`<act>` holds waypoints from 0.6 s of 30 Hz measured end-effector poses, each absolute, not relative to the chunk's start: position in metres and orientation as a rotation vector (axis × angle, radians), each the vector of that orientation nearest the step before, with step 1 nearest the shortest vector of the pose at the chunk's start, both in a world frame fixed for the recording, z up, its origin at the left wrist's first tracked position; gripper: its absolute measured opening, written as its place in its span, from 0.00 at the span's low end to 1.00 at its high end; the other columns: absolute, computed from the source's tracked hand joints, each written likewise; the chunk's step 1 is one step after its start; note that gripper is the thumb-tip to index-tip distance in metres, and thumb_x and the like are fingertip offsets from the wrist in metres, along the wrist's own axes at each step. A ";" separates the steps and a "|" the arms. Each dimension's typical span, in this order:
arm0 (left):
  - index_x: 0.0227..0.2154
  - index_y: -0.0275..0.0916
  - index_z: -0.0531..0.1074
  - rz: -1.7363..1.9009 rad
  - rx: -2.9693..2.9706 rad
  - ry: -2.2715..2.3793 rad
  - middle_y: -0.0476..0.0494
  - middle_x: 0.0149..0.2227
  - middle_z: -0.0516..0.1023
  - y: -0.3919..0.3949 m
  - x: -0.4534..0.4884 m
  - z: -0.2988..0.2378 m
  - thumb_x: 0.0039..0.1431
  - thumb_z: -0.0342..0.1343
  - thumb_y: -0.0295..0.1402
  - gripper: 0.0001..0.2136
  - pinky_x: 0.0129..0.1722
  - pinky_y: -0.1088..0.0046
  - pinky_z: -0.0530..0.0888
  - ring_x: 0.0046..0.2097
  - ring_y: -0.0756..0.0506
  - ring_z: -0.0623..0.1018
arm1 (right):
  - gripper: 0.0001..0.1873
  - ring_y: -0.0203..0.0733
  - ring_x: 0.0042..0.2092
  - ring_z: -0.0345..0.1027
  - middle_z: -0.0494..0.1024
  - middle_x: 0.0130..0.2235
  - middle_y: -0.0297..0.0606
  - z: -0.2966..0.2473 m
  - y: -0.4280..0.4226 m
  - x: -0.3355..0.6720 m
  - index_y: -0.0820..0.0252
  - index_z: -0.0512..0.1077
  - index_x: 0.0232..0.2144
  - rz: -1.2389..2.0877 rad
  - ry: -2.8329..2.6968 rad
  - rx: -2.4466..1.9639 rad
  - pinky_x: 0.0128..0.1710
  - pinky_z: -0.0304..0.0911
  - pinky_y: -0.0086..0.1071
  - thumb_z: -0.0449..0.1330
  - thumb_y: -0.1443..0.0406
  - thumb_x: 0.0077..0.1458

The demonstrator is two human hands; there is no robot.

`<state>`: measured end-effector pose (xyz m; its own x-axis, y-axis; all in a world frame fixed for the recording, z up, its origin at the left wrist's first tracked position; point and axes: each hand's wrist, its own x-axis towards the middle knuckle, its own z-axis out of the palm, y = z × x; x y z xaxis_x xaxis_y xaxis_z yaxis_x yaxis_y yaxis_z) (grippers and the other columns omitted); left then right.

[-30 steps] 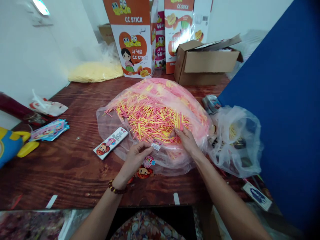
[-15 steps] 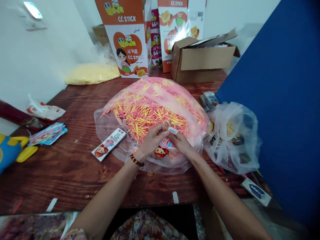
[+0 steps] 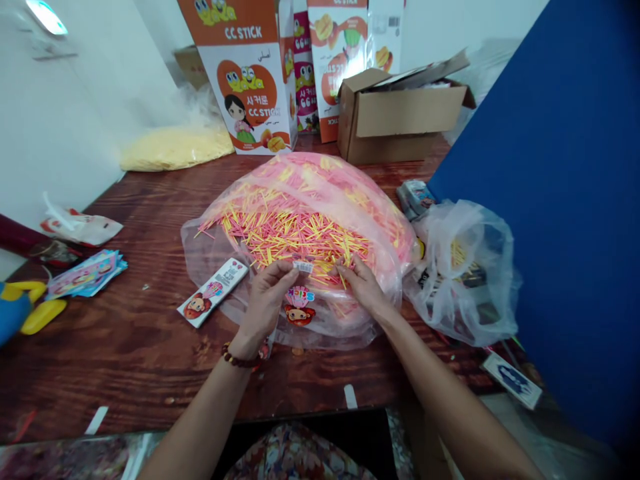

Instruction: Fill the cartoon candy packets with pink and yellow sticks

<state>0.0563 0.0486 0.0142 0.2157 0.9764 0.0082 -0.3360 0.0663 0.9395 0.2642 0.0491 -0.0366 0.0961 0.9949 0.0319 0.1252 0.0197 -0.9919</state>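
Your left hand (image 3: 265, 299) pinches a printed clear packet (image 3: 300, 314) toward the front edge of the surface (image 3: 130, 353); your right hand (image 3: 367, 288) meets the bagged sticks (image 3: 295, 230), its grip indeterminable.

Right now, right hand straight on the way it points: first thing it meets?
Likely the loose pink and yellow sticks in the clear bag, just ahead of the right hand; depth is unclear, so it may already touch them.

The dark wooden table (image 3: 130, 347) is carrying plenty: a big bag of pink and yellow sticks (image 3: 295, 230) is sprawling centre, a tall carton (image 3: 250, 93) and an open cardboard box (image 3: 405, 120) are standing behind, blue packets (image 3: 90, 273) are lying at left.
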 end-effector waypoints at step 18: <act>0.30 0.36 0.74 1.145 0.754 0.947 0.50 0.28 0.77 0.006 0.039 0.001 0.49 0.68 0.35 0.10 0.32 0.78 0.70 0.30 0.52 0.75 | 0.10 0.44 0.41 0.70 0.77 0.34 0.35 -0.025 0.045 0.262 0.55 0.66 0.38 0.943 -1.431 -1.404 0.47 0.61 0.40 0.53 0.56 0.59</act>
